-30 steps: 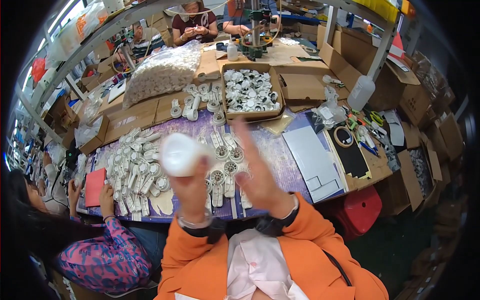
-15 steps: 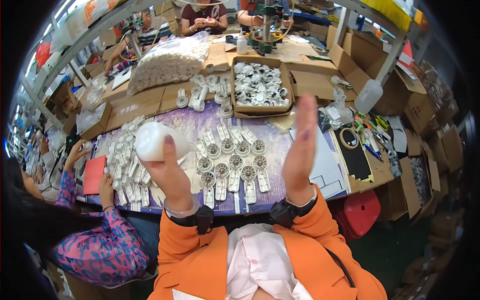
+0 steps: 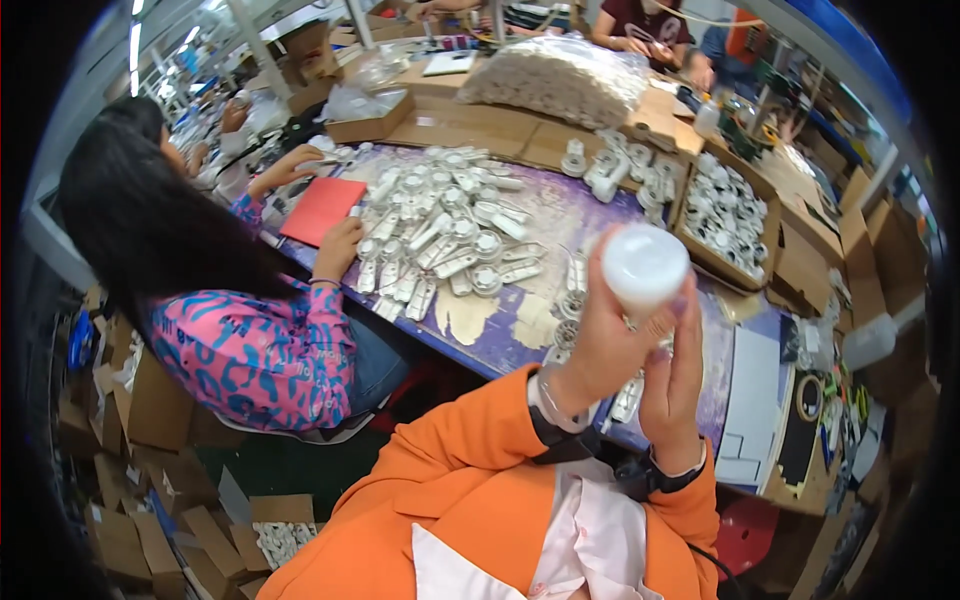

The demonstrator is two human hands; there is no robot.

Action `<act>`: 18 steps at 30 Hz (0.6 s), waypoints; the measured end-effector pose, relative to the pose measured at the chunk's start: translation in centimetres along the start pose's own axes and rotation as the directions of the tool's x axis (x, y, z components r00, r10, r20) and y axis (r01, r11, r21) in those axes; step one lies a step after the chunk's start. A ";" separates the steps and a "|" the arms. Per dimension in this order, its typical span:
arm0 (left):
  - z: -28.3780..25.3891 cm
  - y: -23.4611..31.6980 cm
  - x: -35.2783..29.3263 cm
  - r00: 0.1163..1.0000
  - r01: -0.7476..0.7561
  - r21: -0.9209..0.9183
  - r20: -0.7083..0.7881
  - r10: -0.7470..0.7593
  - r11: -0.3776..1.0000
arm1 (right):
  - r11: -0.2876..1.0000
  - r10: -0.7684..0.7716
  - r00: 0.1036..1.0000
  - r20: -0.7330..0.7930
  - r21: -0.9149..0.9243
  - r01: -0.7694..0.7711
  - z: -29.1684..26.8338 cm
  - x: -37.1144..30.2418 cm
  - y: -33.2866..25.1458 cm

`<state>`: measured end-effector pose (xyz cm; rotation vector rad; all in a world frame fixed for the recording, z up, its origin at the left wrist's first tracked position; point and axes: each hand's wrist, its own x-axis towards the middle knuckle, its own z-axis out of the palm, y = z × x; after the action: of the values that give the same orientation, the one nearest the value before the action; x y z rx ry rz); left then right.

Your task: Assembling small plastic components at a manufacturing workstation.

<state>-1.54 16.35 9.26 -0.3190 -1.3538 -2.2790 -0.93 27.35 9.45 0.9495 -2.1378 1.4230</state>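
Note:
My left hand [image 3: 606, 345] is wrapped round a white plastic bottle [image 3: 648, 264], holding it tilted with its round base up. Beside it, my right hand [image 3: 676, 372] is upright with fingers stretched out, its palm close against the bottle; whether they touch is unclear. The bottle's narrower end is hidden between the hands. Below and around them, white plastic parts with round metal-coloured hubs [image 3: 566, 334] lie on the worn purple table [image 3: 520, 300], partly covered by my hands.
A co-worker [image 3: 250, 350] sits at the left by a red folder [image 3: 323, 211] and a heap of white handle-like parts [image 3: 455, 225]. A carton [image 3: 728, 272] of small parts stands right of centre, a full clear bag [image 3: 560, 80] behind. Tools [image 3: 845, 415] lie far right.
My view has swung left, so the table sits further right in the picture. My hands have come together; the right palm is now by the bottle, which stays in my left hand.

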 end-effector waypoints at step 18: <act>-2.2 0.8 0.5 0.928 -0.049 0.108 0.372 0.005 0.993 | 0.993 0.116 0.987 0.115 0.023 -0.119 -3.0 -1.0 1.0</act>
<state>-1.46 13.93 9.03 -0.7571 -1.6452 -2.1778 -1.05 30.66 9.35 0.9504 -2.2957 1.4933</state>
